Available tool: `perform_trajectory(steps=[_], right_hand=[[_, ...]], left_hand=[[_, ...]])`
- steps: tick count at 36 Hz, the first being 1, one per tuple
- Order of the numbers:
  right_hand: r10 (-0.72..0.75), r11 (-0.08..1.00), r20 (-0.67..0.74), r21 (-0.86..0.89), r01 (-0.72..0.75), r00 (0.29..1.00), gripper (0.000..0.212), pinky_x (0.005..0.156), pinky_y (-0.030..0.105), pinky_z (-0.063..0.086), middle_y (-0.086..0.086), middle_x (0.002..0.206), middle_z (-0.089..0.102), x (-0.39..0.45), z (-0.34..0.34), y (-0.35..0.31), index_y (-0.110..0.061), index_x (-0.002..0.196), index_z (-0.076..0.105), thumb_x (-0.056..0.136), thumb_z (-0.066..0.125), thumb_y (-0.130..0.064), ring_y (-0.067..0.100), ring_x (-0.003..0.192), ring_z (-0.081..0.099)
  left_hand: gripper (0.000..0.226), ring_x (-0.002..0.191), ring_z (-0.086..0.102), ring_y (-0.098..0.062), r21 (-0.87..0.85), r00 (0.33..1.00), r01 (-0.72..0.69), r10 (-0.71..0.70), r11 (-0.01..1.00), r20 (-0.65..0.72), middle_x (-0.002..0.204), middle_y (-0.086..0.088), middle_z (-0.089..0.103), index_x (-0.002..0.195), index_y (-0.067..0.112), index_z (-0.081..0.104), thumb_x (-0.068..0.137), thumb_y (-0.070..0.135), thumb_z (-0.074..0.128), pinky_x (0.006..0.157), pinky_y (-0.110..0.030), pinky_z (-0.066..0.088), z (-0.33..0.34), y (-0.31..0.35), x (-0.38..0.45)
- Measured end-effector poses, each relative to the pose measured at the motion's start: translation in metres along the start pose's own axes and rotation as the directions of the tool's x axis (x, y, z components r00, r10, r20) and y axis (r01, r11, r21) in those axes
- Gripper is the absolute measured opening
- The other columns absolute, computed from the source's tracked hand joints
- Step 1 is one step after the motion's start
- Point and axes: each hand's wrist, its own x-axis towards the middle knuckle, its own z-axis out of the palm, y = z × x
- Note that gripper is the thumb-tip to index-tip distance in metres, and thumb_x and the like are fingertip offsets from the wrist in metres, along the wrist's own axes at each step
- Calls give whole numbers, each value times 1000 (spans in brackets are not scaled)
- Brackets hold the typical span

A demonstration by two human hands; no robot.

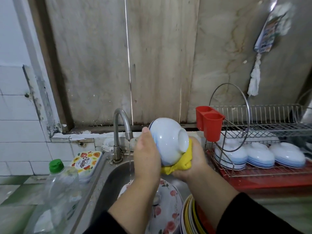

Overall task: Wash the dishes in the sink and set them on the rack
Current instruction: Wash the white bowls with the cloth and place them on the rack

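Note:
My left hand (146, 156) grips a white bowl (168, 141) with a blue rim, tilted so its foot points right, above the steel sink (109, 176). My right hand (194, 161) holds a yellow cloth (182, 162) pressed against the bowl's underside. Below in the sink lie a flowered plate (167, 208) and a stack of upright plates (190, 215). To the right stands the wire dish rack (263, 125), with upturned white bowls (260, 157) on its lower tier.
Water runs from the curved tap (120, 125) into the sink. A clear bottle with a green cap (60, 188) and a printed tin (87, 163) stand on the left counter. A red cutlery holder (209, 124) hangs on the rack's left end.

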Motion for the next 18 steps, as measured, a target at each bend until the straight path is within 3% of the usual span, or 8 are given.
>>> perform_trajectory(steps=[2,5,7,9,11,13,16,18], right_hand=[[-130,988,-31,-89,127,991,49,66,37,53,10,64,68,-5,3,-21,-14,64,71,93,39,-37,26,56,66],[-253,931,-81,-293,219,964,38,51,23,45,1,47,57,-10,12,-47,-17,65,54,97,44,-34,13,41,56],[-229,926,-74,-323,194,971,34,48,19,45,1,49,56,-11,15,-50,-17,68,50,97,44,-34,13,43,55],[-183,955,-83,-252,157,980,38,58,26,47,5,56,60,-9,15,-44,-17,69,55,96,43,-41,19,55,59],[-119,983,-73,-151,107,990,40,68,38,52,11,72,64,-7,11,-33,-17,71,66,89,45,-45,29,69,65],[-55,997,-39,-54,53,998,41,67,50,55,15,86,69,-9,8,-19,-12,77,74,83,45,-39,35,73,68],[-34,999,-51,-31,32,998,45,79,53,54,13,110,69,-10,2,-11,-16,113,68,83,44,-38,36,93,66],[-82,994,-67,-79,77,994,35,59,42,56,11,83,71,-10,-1,-23,-15,98,66,88,43,-39,32,72,68]], left_hand=[[35,88,63,-19,-114,979,139,-119,984,166,88,2,67,84,24,62,98,46,38,88,-38,50,0,3,12],[43,72,69,-20,-82,867,375,-317,924,385,81,-6,73,100,11,67,96,46,42,68,-32,54,0,19,31],[34,53,65,-15,-43,887,357,-324,933,330,62,-2,69,88,9,64,98,36,47,53,-23,51,4,30,38],[31,49,62,-18,-62,939,296,-279,953,198,60,-4,65,74,13,58,96,34,52,56,-25,51,9,34,40],[36,69,62,-26,-57,974,215,-210,975,79,75,-7,63,74,12,57,95,41,50,73,-33,51,14,32,33],[40,87,57,-30,44,999,51,-50,998,-21,88,-8,60,86,12,59,99,42,38,75,-32,44,16,25,17],[39,94,57,-30,96,1000,-6,4,995,24,96,-9,63,96,14,59,100,42,32,79,-31,44,14,14,6],[40,88,65,-27,-48,954,222,-207,974,218,96,-6,69,87,18,64,97,48,38,83,-39,52,10,20,16]])
